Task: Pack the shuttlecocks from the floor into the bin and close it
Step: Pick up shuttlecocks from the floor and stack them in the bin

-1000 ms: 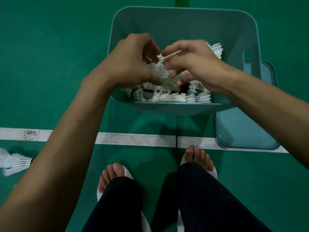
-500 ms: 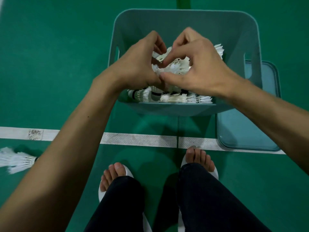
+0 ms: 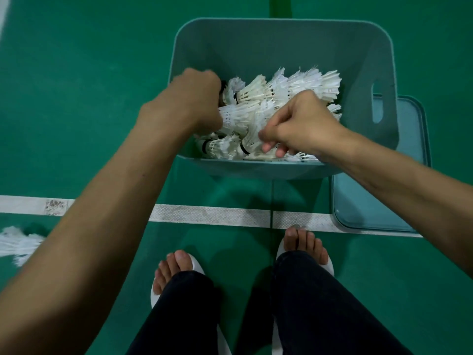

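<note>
Hands are parting and dropping lower: left hand (image 3: 197, 98) and right hand (image 3: 302, 124) are working, fingers curled, among shuttlecocks (image 3: 307, 83) in bin (image 3: 281, 42), centre frame; grip unclear. Loose shuttlecocks (image 3: 18, 244) are waiting lower left; lid (image 3: 371, 201) is lying off, right.

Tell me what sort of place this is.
Most likely an indoor badminton court. The green sports floor is crossed by a white line, and feather shuttlecocks are piled in a bin.
</note>
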`<control>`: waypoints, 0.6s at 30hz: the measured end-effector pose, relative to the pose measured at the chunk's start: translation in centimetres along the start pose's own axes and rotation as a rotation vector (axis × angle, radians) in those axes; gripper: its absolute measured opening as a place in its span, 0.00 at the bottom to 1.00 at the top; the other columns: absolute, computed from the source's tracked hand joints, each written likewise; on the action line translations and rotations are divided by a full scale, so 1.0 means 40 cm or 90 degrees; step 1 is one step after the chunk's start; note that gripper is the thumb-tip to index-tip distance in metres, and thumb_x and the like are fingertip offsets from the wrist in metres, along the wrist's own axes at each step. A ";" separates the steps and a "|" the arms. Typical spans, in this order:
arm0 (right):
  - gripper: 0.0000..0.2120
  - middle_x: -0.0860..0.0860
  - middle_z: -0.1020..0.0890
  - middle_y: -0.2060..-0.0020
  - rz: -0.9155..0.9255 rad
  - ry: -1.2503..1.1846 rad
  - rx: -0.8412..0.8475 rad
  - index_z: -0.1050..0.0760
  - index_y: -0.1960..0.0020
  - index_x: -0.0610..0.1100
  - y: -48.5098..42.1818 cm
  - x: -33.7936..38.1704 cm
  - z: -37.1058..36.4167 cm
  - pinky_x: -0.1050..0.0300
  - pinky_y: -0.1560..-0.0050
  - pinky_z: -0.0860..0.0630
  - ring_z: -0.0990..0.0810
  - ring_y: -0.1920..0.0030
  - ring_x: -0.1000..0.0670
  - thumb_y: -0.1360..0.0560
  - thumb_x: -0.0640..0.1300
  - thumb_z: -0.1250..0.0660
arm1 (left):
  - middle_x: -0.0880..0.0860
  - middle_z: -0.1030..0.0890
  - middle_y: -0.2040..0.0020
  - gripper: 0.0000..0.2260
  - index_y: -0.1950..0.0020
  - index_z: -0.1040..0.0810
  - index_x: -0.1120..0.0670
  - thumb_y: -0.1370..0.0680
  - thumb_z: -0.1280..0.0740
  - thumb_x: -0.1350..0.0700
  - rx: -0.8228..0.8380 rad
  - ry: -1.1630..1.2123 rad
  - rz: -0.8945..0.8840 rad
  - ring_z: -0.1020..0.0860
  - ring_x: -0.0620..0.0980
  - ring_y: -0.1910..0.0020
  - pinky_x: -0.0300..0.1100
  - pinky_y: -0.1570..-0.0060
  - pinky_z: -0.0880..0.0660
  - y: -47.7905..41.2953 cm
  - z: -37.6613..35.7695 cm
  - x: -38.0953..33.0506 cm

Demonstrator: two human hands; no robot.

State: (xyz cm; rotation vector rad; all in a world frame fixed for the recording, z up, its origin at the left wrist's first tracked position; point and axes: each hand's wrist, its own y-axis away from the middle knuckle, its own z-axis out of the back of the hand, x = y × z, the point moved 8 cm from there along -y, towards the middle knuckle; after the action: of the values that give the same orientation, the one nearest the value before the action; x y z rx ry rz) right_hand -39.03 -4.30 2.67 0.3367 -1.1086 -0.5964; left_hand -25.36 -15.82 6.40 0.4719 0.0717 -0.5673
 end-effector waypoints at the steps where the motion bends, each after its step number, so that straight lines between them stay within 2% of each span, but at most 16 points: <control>1: 0.05 0.43 0.13 0.66 -0.034 -0.014 0.019 0.16 0.58 0.33 -0.002 -0.005 -0.010 0.63 0.76 0.25 0.19 0.75 0.53 0.26 0.35 0.24 | 0.57 0.22 0.60 0.05 0.59 0.25 0.58 0.28 0.34 0.67 0.051 -0.040 0.020 0.19 0.60 0.58 0.55 0.53 0.18 0.002 -0.024 -0.004; 2: 0.05 0.42 0.13 0.65 -0.065 -0.031 0.037 0.16 0.56 0.31 -0.005 -0.008 -0.019 0.62 0.76 0.25 0.19 0.75 0.52 0.27 0.35 0.25 | 0.57 0.24 0.62 0.06 0.60 0.28 0.59 0.27 0.34 0.68 0.080 -0.071 0.028 0.20 0.60 0.59 0.54 0.56 0.20 0.003 -0.041 -0.013; 4: 0.09 0.39 0.13 0.63 -0.111 -0.069 0.070 0.17 0.51 0.28 -0.009 -0.009 -0.042 0.62 0.75 0.24 0.18 0.74 0.51 0.28 0.33 0.24 | 0.56 0.28 0.64 0.04 0.55 0.27 0.61 0.25 0.36 0.69 0.084 -0.121 0.028 0.23 0.59 0.60 0.50 0.60 0.26 -0.006 -0.061 -0.025; 6: 0.14 0.37 0.14 0.61 -0.134 -0.092 0.098 0.19 0.46 0.26 -0.013 -0.004 -0.064 0.63 0.75 0.24 0.17 0.73 0.49 0.28 0.32 0.24 | 0.56 0.29 0.64 0.06 0.48 0.24 0.62 0.24 0.37 0.67 0.054 -0.167 0.019 0.25 0.59 0.59 0.49 0.59 0.29 -0.020 -0.069 -0.026; 8: 0.16 0.37 0.13 0.61 -0.151 -0.091 0.113 0.21 0.44 0.26 -0.020 -0.003 -0.079 0.62 0.74 0.24 0.16 0.73 0.48 0.28 0.32 0.25 | 0.57 0.26 0.60 0.08 0.44 0.22 0.62 0.22 0.36 0.64 0.026 -0.199 0.025 0.24 0.59 0.56 0.49 0.58 0.30 -0.030 -0.073 -0.022; 10: 0.16 0.39 0.14 0.64 -0.167 -0.091 0.118 0.22 0.42 0.27 -0.026 -0.005 -0.085 0.62 0.75 0.25 0.16 0.74 0.49 0.28 0.32 0.25 | 0.61 0.19 0.50 0.10 0.41 0.21 0.61 0.21 0.35 0.63 -0.009 -0.218 0.043 0.20 0.62 0.50 0.49 0.58 0.30 -0.036 -0.071 -0.019; 12: 0.15 0.40 0.14 0.66 -0.185 -0.096 0.129 0.22 0.43 0.27 -0.029 -0.009 -0.088 0.63 0.75 0.24 0.16 0.74 0.49 0.26 0.32 0.26 | 0.62 0.18 0.44 0.10 0.40 0.21 0.62 0.20 0.34 0.63 -0.045 -0.232 0.055 0.18 0.63 0.44 0.49 0.57 0.30 -0.040 -0.065 -0.020; 16: 0.11 0.44 0.13 0.67 -0.201 -0.116 0.153 0.21 0.45 0.31 -0.030 -0.010 -0.097 0.64 0.73 0.22 0.16 0.73 0.51 0.26 0.34 0.26 | 0.61 0.17 0.44 0.10 0.40 0.21 0.61 0.19 0.35 0.62 -0.028 -0.271 0.040 0.18 0.61 0.44 0.47 0.56 0.30 -0.057 -0.086 -0.022; 18: 0.12 0.42 0.12 0.62 -0.203 -0.124 0.157 0.21 0.44 0.32 -0.036 -0.011 -0.100 0.63 0.71 0.21 0.14 0.70 0.49 0.26 0.34 0.25 | 0.60 0.18 0.46 0.10 0.39 0.21 0.60 0.20 0.34 0.61 -0.007 -0.271 0.034 0.19 0.60 0.46 0.47 0.56 0.30 -0.064 -0.092 -0.025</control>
State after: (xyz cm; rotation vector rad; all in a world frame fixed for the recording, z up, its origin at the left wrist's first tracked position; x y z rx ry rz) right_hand -35.93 -5.31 -0.10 0.6883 -1.3319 -0.7877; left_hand -27.35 -15.56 2.25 0.3328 -0.3424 -0.6047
